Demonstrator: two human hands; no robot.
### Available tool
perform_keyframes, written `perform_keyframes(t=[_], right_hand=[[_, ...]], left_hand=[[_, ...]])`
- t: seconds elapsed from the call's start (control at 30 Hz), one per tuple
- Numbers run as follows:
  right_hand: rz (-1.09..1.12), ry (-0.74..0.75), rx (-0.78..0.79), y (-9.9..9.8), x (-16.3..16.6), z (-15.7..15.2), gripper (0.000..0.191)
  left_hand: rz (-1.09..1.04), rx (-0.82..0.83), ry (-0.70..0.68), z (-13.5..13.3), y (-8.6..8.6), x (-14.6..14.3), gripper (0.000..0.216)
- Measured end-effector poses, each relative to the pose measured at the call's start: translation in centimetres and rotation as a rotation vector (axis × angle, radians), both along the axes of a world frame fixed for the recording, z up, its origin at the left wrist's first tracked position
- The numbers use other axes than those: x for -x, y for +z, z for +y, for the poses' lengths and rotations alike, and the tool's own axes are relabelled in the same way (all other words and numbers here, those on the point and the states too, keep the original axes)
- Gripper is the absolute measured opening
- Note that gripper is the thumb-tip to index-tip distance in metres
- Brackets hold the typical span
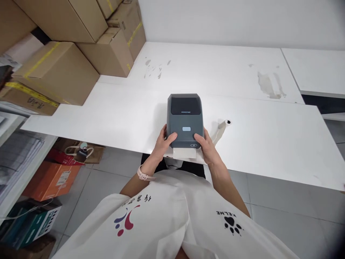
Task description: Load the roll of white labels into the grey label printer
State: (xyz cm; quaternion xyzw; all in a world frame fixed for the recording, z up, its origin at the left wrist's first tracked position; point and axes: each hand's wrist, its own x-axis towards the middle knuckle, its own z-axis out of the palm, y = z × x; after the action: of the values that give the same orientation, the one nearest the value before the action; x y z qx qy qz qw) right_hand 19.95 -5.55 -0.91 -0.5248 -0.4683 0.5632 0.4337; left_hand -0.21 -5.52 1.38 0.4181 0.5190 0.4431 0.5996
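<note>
A dark grey label printer (185,122) with a black window on its lid is near the front edge of the white table. My left hand (164,142) grips its left side, the thumb lying on the front top. On the opposite side my right hand (207,144) grips it in the same way. White label paper (184,153) sticks out of the printer's front, between my hands. Just right of my right hand lies a small paper roll (225,124), with its strip unrolled toward me. My fingers under the printer are hidden.
Taped cardboard boxes (56,72) are stacked at the table's left and back left. The white table (258,144) has worn patches and ends at a wall. Below on the left are an orange box (51,180) and shelves with papers.
</note>
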Motion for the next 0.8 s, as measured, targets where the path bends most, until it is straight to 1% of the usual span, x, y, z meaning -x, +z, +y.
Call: perform_keyframes(t=[0.13,0.2,0.27,0.3,0.37,0.4,0.43,0.47,0.5,0.57,0.6,0.63,0.7,0.8], right_hand=[[-0.028,-0.001,-0.054,0.0,-0.1,0.2,0.091],[-0.039,-0.017,-0.070,-0.2,0.0,0.3,0.094],[-0.044,-0.017,-0.067,-0.5,0.0,0.3,0.095],[-0.042,-0.019,-0.062,-0.6,0.0,0.3,0.094],[-0.017,-0.038,-0.044,-0.7,0.1,0.3,0.094],[0.008,-0.057,-0.030,-0.7,0.2,0.3,0.094],[0.038,-0.082,-0.015,-0.6,0.3,0.3,0.094],[0.070,-0.108,-0.001,-0.5,0.3,0.3,0.093],[0.100,-0.131,0.009,-0.4,0.4,0.3,0.093],[0.143,-0.165,0.013,-0.1,0.6,0.3,0.091],[0.156,-0.174,0.015,0.1,0.7,0.3,0.091],[0.163,-0.180,0.018,0.3,0.8,0.3,0.092],[0.169,-0.180,0.028,0.4,0.8,0.2,0.091],[0.153,-0.173,0.032,0.4,0.9,0.1,0.090]], left_hand=[[0.055,-0.085,0.056,0.6,-0.9,-0.2,0.084],[0.063,-0.107,0.036,0.6,-1.1,-0.1,0.084],[0.070,-0.115,0.011,0.0,-1.1,0.1,0.081],[0.097,-0.118,0.027,-0.6,-1.1,0.3,0.078],[0.206,-0.117,0.140,-2.2,-1.3,0.8,0.069],[0.271,-0.110,0.213,-3.1,-1.5,0.9,0.062],[0.307,-0.092,0.252,-4.0,-1.7,1.0,0.052],[0.301,-0.059,0.206,-4.8,-1.9,0.9,0.043],[0.268,-0.017,0.122,-5.5,-2.1,0.8,0.040],[0.147,0.085,-0.071,-6.2,-2.1,0.2,0.042],[0.081,0.134,-0.135,-6.3,-2.0,-0.2,0.042],[0.022,0.172,-0.167,-6.2,-1.7,-0.6,0.042],[-0.054,0.213,-0.177,-5.8,-1.0,-1.1,0.040],[-0.060,0.210,-0.184,-5.4,-0.3,-1.2,0.038]])
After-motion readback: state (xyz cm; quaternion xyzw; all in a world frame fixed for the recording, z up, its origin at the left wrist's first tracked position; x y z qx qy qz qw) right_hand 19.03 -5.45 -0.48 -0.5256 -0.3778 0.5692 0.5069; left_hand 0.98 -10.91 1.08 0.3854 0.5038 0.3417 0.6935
